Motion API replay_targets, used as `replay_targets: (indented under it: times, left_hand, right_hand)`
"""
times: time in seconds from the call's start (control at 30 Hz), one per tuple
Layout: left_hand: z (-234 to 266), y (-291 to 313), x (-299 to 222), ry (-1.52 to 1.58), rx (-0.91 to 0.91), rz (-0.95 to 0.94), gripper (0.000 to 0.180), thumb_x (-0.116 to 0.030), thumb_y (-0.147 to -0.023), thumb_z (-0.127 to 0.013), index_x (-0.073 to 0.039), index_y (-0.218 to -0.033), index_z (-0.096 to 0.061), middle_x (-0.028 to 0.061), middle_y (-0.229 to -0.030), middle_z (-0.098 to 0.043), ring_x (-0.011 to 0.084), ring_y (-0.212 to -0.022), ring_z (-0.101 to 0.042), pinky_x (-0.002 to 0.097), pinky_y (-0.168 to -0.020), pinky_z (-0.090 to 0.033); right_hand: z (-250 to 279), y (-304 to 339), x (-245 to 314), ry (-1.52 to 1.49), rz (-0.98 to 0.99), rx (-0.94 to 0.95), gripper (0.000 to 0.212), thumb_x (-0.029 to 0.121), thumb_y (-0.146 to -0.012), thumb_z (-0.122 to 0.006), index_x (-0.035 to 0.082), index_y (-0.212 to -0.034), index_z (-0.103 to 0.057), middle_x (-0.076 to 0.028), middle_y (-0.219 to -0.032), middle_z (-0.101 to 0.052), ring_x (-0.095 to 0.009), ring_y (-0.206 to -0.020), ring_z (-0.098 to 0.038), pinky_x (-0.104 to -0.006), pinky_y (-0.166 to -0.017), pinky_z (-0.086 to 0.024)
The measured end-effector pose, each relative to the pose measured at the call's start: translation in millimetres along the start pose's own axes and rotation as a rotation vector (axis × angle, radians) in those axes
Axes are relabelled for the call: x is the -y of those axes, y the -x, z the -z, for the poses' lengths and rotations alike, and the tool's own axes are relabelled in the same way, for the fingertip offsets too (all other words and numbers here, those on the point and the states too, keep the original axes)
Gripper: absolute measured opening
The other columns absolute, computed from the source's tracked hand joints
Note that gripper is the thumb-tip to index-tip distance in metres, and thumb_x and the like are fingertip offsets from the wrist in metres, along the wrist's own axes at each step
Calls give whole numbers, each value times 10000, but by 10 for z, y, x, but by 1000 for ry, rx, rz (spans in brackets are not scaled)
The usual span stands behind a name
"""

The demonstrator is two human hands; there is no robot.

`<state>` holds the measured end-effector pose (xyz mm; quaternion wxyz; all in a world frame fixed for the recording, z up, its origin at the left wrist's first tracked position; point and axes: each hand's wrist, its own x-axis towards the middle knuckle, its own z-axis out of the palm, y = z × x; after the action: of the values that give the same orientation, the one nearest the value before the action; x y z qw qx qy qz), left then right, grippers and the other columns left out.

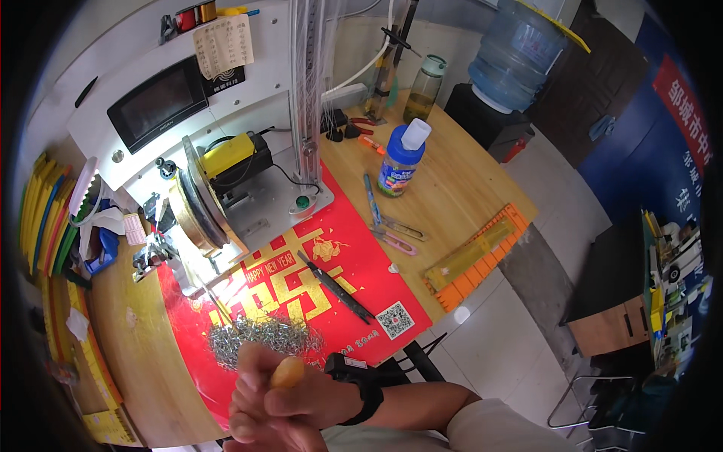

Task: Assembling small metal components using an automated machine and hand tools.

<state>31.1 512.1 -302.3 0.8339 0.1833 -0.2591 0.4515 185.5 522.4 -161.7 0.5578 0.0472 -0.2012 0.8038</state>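
In the head view, the right hand (pixel 316 398) is clenched around a yellow rounded piece (pixel 288 372), just beside a metal-pin heap (pixel 263 340) on a red mat (pixel 380 282) bearing gold lettering and a square code (pixel 395 322); the left hand's state cannot be told. Beyond stand a blue-labelled jar (pixel 395 177) and a bottle (pixel 422 99) holding yellowish liquid.

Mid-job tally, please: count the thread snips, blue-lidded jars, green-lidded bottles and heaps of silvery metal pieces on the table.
Thread snips: 2
Blue-lidded jar: 1
Green-lidded bottle: 1
Heap of silvery metal pieces: 1
Total: 5
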Motion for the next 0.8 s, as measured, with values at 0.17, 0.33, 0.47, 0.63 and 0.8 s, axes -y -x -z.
replay_targets:
  times: [0.17, 0.33, 0.47, 0.63, 0.8]
  left_hand:
    - [-728, -799, -105, -808, -109, 112, 536, -437, -1042, -575, -183, -1501, -465, 236, -1549, -368, 507, -1339, -503, 468, -591, -648]
    - [-832, -631, -857, -1448, -587, -88, 191, -250, -1032, -646, -107, -1094, -535, 107, -1098, -605, 132, -606, -567, 203, -496, -460]
    - [-721, -1114, -745, -1268, -705, -46, 163, -241, -1039, -630, -102, -1037, -545, 18, -823, -609, 88, -599, -523, 222, -474, -399]
    - [-627, -1282, -728, -1405, -564, 150, 183, -171, -1034, -619, 5, -989, -640, 82, -905, -637, 101, -641, -588, 237, -548, -463]
    - [-523, -1378, -543, -1437, -542, 357, 160, -102, -1018, -644, -9, -1112, -733, 61, -1057, -630, 79, -755, -593, 229, -644, -480]
  right_hand:
    - [99, 214, 211, 378, -69, -185, 624, 388, -917, -790, 95, -1355, -456, -107, -1265, -591, -216, -1238, -566, -416, -1133, -395]
    - [261, 622, 1275, 2002, 413, -741, 308, 257, -916, -759, 48, -1121, -662, -115, -1147, -654, -274, -1176, -582, -412, -1000, -448]
    - [473, 889, 1664, 2827, 227, -823, 104, 111, -867, -732, 56, -921, -664, -89, -1008, -642, -319, -945, -583, -453, -821, -441]
    - [663, 874, 1693, 2771, 192, -696, 72, 72, -877, -708, 55, -937, -671, -83, -956, -657, -312, -928, -600, -444, -824, -454]
    - [216, 351, 1146, 1913, 82, -502, 112, 66, -921, -720, 36, -1027, -697, -104, -958, -699, -279, -890, -680, -374, -767, -526]
